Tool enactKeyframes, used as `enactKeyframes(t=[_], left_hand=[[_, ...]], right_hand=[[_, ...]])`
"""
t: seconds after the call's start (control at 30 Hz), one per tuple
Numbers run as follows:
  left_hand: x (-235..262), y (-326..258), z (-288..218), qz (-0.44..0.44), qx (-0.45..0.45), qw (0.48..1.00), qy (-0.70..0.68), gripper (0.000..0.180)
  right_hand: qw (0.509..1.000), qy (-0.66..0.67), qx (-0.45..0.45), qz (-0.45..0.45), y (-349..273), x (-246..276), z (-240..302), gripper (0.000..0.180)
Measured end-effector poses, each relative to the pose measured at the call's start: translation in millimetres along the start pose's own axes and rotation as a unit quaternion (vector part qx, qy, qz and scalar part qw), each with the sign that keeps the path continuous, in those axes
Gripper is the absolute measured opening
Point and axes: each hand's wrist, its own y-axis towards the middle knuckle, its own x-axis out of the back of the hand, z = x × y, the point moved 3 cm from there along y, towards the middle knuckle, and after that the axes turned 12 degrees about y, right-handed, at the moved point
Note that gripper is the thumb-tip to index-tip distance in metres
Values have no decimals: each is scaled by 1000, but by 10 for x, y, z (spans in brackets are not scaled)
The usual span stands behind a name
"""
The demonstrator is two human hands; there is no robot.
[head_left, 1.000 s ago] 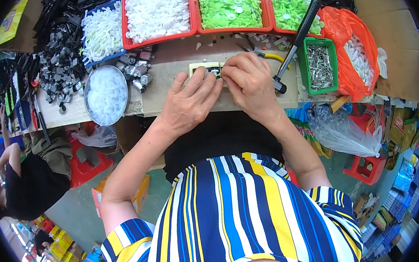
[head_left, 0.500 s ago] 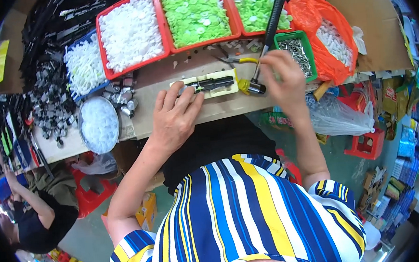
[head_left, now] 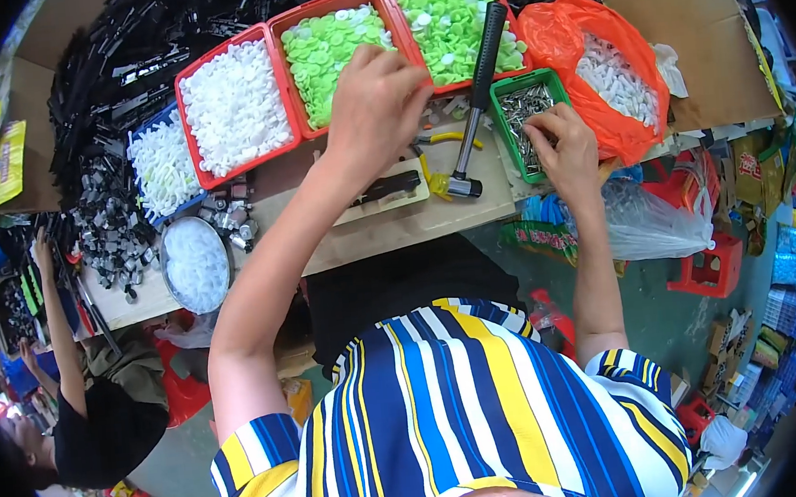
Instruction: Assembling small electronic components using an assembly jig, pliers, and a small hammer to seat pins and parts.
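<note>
I see the left hand, fingers curled narrow, over a red tray of round green plastic discs. The right hand pinches small shiny metal pieces in the green bin, far right.

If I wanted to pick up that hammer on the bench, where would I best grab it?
Probably the black handle, from above: the hammer lies flat, its handle stretching over the tray edges with room around, while its head sits low on the board.
</note>
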Motion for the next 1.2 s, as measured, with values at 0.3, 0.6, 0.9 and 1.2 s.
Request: enactKeyframes(t=[0.3, 0.6, 0.9, 1.2], left_hand=[[-492, 379, -12, 61, -50, 988, 134, 10], [-135, 301, -3, 16, 72, 996, -56, 12], [20, -218, -2, 163, 408, 775, -454, 21], [45, -421, -186, 156, 397, 766, -482, 20]], right_hand=[[999, 24, 22, -24, -15, 4, -40, 14], [994, 99, -38, -15, -6, 59, -77, 10], [992, 106, -23, -69, 28, 117, -48, 9], [953, 278, 123, -14, 13, -251, 833, 13]])
